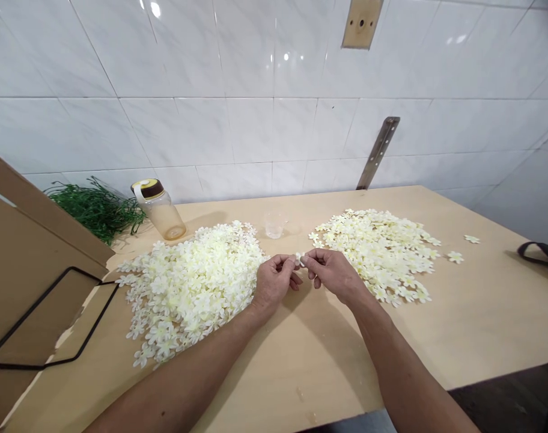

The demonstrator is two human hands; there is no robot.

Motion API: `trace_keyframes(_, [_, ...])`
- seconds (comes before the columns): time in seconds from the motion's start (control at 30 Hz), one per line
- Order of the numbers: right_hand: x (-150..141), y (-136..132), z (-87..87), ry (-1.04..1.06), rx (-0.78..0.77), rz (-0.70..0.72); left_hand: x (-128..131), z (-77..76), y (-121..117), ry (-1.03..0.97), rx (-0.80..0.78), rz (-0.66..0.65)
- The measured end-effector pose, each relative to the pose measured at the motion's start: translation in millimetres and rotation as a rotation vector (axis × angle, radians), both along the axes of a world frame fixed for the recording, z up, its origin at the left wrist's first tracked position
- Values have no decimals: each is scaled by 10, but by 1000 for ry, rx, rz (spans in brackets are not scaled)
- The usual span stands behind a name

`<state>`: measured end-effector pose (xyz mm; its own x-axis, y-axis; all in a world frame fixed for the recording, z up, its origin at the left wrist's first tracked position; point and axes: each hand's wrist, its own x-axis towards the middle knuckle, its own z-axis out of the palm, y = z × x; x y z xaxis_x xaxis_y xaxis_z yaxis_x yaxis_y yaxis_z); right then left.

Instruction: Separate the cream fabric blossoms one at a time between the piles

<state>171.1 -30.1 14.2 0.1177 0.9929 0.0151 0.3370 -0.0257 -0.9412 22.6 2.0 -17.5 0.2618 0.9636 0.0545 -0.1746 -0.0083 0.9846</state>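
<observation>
A pale wood-toned table [490, 313] stands against a white marbled tile wall [247, 132]. At the frame's centre, a small white petalled flower [300, 259] sits between the left hand [273, 281] and right hand [334, 272], pinched by both sets of fingertips. Heaps of creamy-white artificial blossoms lie left [197, 279] and right [386, 252]; both forearms reach up from the lower edge, converging.
</observation>
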Motion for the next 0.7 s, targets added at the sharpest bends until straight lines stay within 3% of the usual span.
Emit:
trace_keyframes(0.2, [-30,-28,69,-17,-33,-23,-1,-17,14,22,6,34])
trace_keyframes(0.53, [-75,7,13,-111,-7,-104,2,-34,17,70,9,39])
trace_keyframes(0.7, [-175,-43,48,-429,265,-314,3,-21,3,96,13,96])
